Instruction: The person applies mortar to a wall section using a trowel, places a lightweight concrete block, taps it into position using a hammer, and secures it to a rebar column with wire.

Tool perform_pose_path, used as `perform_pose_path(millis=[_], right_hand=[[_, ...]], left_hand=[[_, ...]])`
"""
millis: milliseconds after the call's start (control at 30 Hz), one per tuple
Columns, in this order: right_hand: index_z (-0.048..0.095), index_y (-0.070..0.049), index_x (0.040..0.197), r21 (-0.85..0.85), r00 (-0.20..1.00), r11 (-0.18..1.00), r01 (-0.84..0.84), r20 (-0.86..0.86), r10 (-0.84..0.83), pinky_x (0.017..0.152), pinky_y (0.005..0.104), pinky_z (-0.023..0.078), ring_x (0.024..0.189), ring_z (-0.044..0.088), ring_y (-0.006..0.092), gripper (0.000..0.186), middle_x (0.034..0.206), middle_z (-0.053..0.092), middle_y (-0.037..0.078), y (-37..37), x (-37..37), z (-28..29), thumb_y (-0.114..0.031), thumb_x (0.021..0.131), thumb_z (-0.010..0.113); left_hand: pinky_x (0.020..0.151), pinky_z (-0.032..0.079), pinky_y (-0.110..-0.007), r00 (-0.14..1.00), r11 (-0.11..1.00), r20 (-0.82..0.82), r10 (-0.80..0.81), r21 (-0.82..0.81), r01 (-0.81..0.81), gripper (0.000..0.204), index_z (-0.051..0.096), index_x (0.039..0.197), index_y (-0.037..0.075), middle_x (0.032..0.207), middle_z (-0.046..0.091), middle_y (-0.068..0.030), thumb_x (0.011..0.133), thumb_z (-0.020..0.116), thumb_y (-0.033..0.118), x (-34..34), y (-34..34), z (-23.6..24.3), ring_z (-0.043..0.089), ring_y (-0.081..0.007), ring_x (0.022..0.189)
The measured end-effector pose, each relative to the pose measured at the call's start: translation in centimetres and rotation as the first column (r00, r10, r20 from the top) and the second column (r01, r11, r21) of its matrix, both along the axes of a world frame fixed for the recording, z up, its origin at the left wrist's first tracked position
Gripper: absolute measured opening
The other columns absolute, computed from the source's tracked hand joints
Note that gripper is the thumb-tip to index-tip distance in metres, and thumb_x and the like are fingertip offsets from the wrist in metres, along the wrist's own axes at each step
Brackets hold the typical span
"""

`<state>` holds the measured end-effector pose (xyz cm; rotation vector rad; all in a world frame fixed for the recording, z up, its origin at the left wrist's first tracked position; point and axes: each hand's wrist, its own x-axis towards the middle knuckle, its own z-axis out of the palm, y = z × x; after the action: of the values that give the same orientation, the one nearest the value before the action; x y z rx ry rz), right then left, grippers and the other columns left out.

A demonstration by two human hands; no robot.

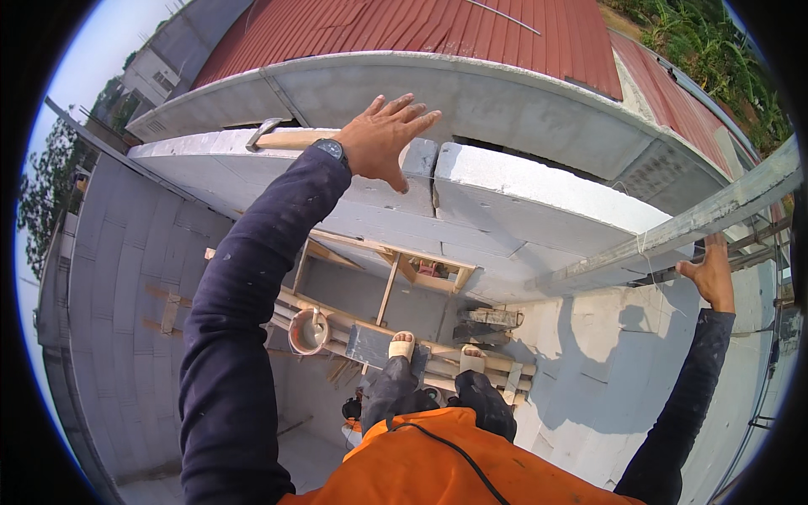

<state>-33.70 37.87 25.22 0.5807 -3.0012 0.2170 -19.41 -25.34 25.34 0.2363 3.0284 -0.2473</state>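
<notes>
Over the top of a pale block wall (539, 187), my left hand (385, 141) is stretched out with its fingers spread and nothing in it. Just beside its wrist, a hammer (290, 140) with a metal head and wooden handle lies along the wall top. A narrow gap runs between two top blocks, right of the hand. Far to the right, my right hand (711, 276) is raised with thumb and fingers apart, close below a long grey beam (724, 198). Whether its fingertips touch the beam, I cannot tell.
My sandaled feet stand on a scaffold of poles and a dark board (370, 347), high above the floor. A bucket (309, 331) of grey mix sits left of them. Beyond the wall are a concrete ledge (362, 88) and a red metal roof (421, 29). Thin strings hang near the beam.
</notes>
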Motion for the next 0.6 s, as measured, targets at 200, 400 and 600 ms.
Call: perform_pose_path(millis=[200, 400, 600], right_hand=[[0.066, 0.001, 0.137, -0.699, 0.94, 0.631, 0.336, 0.291, -0.178, 0.101, 0.0372, 0.051, 0.113, 0.068, 0.0216, 0.06, 0.12, 0.072, 0.015, -8.2, 18.5, 3.2, -0.039, 0.094, 0.077], [0.071, -0.004, 0.13, -0.707, 0.909, 0.688, -0.161, 0.165, 0.382, 0.099, 0.0375, 0.056, 0.11, 0.071, 0.0204, 0.04, 0.114, 0.074, 0.014, -37.3, 15.0, 6.0, -0.028, 0.098, 0.074], [0.059, -0.009, 0.149, -0.299, 0.771, 0.743, -0.599, 0.038, 0.636, 0.121, 0.0496, 0.042, 0.145, 0.049, 0.0341, 0.059, 0.153, 0.057, 0.017, -57.4, 11.0, 0.7, -0.046, 0.103, 0.063]], left_hand=[[0.134, 0.015, -0.061, 0.99, 0.991, -0.061, 0.124, 0.048, -0.121, 0.125, 0.025, 0.17, 0.022, 0.17, 0.035, -0.0113, 0.067, 0.094, 0.036, 4.2, -8.1, -1.2, 0.02, -0.0331, 0.163], [0.132, 0.014, -0.065, 0.953, 0.95, 0.13, 0.275, 0.118, -0.29, 0.099, 0.037, 0.166, 0.021, 0.164, 0.046, -0.0101, 0.078, 0.081, 0.026, 7.9, -16.6, -1.0, 0.036, -0.0311, 0.156], [0.127, 0.029, -0.06, 0.998, 0.944, -0.058, 0.039, 0.329, -0.018, 0.069, 0.061, 0.147, 0.009, 0.147, 0.063, -0.013, 0.086, 0.082, 0.033, 6.9, -17.7, 0.0, 0.056, -0.0343, 0.139]])
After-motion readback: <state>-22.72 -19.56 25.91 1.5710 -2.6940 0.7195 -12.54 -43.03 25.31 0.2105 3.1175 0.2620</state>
